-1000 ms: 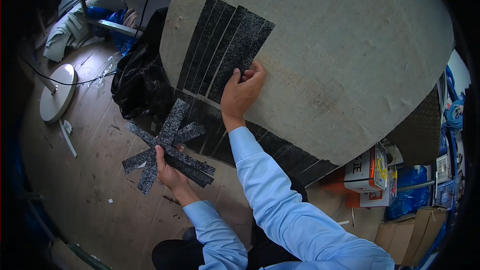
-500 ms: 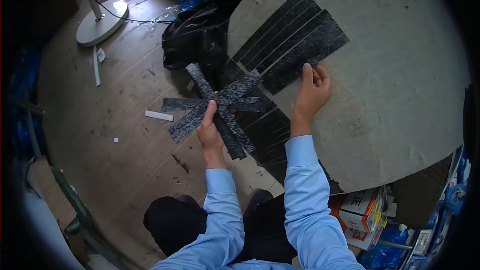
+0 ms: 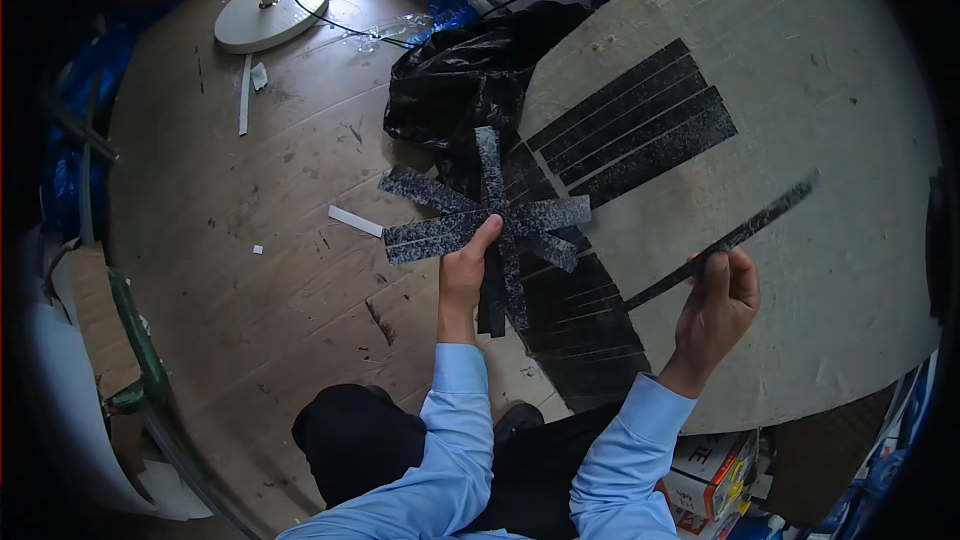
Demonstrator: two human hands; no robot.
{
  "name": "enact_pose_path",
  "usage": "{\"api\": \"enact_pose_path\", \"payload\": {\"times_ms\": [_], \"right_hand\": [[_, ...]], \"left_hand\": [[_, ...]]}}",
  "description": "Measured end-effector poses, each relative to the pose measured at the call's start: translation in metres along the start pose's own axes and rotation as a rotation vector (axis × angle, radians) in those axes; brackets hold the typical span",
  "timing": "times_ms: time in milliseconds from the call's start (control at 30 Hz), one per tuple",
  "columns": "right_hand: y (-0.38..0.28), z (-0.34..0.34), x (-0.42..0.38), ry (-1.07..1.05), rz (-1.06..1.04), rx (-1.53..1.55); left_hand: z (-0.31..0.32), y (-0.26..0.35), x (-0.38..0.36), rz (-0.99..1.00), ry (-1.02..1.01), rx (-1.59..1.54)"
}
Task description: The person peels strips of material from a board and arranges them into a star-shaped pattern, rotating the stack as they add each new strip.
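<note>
My left hand (image 3: pixel 466 268) grips a star-shaped bundle of crossed, speckled black strips (image 3: pixel 436 238) at its middle, thumb on top, held over the floor beside the board. In my right hand (image 3: pixel 722 305) a single thin black strip (image 3: pixel 770 218) is pinched between thumb and fingers above the board, its far end pointing up and right. On the grey board (image 3: pixel 830 120), a fan of dark strips (image 3: pixel 640 120) lies side by side with narrow gaps. More dark strips (image 3: pixel 590 360) lie along the board's near left edge, partly behind the bundle.
A crumpled black plastic bag (image 3: pixel 455 90) lies against the board's left edge. On the wooden floor are a white round stand base (image 3: pixel 272 15), a cable and white scraps (image 3: pixel 355 221). A printed box (image 3: pixel 705 480) stands below the board at the lower right.
My right hand has lifted one strip off the fan and moved right and nearer to me. The bundle in my left hand has turned. The whole view has shifted.
</note>
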State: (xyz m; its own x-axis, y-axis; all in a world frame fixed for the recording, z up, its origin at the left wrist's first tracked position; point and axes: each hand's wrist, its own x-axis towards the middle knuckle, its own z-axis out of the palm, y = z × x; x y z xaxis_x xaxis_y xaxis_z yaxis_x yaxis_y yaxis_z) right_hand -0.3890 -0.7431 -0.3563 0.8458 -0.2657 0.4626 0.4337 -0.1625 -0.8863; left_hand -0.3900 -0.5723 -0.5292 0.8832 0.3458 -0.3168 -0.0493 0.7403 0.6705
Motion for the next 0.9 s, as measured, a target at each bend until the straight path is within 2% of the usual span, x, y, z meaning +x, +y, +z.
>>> {"api": "enact_pose_path", "payload": {"times_ms": [33, 67, 100, 200, 233, 300, 333, 400, 467, 533, 600, 633, 667, 733, 767, 833, 867, 900], "right_hand": [[-0.019, 0.0, -0.006, -0.108, 0.032, -0.082], [-0.03, 0.01, -0.008, -0.133, 0.006, -0.233], [-0.036, 0.018, -0.01, -0.263, 0.144, -0.199], [-0.008, 0.052, -0.025, -0.578, 0.564, -0.036], [0.015, 0.055, -0.033, -0.578, 0.595, -0.043], [0.04, 0.059, -0.039, -0.584, 0.62, -0.043], [0.046, 0.061, -0.041, -0.569, 0.567, -0.111], [0.046, 0.062, -0.044, -0.556, 0.521, -0.182], [0.045, 0.064, -0.045, -0.552, 0.576, -0.143], [0.042, 0.065, -0.045, -0.566, 0.582, -0.155], [0.041, 0.064, -0.047, -0.571, 0.59, -0.169], [0.041, 0.065, -0.049, -0.563, 0.552, -0.237], [0.041, 0.065, -0.052, -0.547, 0.512, -0.309], [0.054, 0.063, -0.059, -0.513, 0.249, -0.45], [0.06, 0.064, -0.062, -0.478, 0.085, -0.526], [0.055, 0.07, -0.068, -0.43, -0.081, -0.651], [0.054, 0.073, -0.071, -0.411, -0.166, -0.691], [0.052, 0.076, -0.071, -0.425, -0.192, -0.669]], "left_hand": [[0.001, 0.003, -0.004, -0.015, -0.006, -0.009], [0.001, 0.005, -0.004, -0.153, -0.114, -0.075], [0.004, 0.005, -0.004, -0.288, -0.226, -0.143], [0.014, 0.004, -0.013, -0.377, -0.222, -0.184], [0.011, -0.005, -0.014, -0.378, -0.228, -0.184], [-0.004, -0.031, -0.008, -0.274, -0.422, -0.214], [-0.007, -0.045, -0.004, -0.107, -0.474, 0.012], [-0.003, -0.03, -0.011, -0.182, -0.492, -0.087], [0.002, -0.019, -0.013, -0.25, -0.515, -0.186], [-0.004, -0.011, -0.014, -0.371, -0.717, -0.349], [-0.005, -0.012, -0.023, -0.309, -0.734, -0.342], [-0.004, -0.015, -0.027, -0.24, -0.751, -0.343], [-0.007, -0.017, -0.025, -0.282, -0.75, -0.335], [0.007, -0.013, -0.029, -0.301, -0.421, -0.106], [0.026, 0.006, -0.037, -0.296, -0.391, -0.138], [0.008, -0.026, -0.016, -0.352, -0.437, -0.424], [0.02, -0.004, -0.025, -0.373, -0.457, -0.478], [0.016, -0.008, -0.021, -0.352, -0.401, -0.474]]}}
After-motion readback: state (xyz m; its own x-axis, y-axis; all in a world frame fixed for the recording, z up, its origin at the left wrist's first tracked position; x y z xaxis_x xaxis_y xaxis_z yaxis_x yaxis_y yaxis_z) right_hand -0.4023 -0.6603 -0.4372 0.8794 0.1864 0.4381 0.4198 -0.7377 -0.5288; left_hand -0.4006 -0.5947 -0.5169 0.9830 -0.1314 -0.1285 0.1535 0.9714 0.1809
